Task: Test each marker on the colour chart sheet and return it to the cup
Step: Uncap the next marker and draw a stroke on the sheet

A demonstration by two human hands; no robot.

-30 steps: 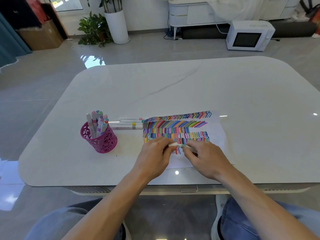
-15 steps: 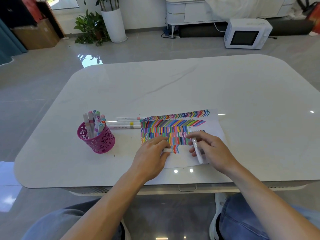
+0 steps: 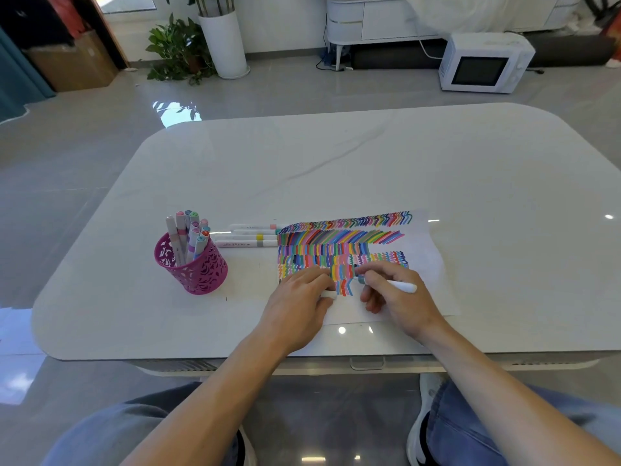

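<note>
The colour chart sheet lies on the white table, covered in rows of coloured strokes. My right hand grips a white marker with its teal tip down on the sheet beside the lowest row of strokes. My left hand rests on the sheet's left part and pinches the marker's white cap. A pink openwork cup with several markers standing in it sits to the left of the sheet.
Three white markers lie side by side between the cup and the sheet's top left corner. The table edge runs just in front of my hands. A microwave and a potted plant stand on the floor beyond.
The cap came off the marker and stayed in my left hand. My right hand turned the marker from pointing toward me to tip-down on the sheet by the lowest strokes.
</note>
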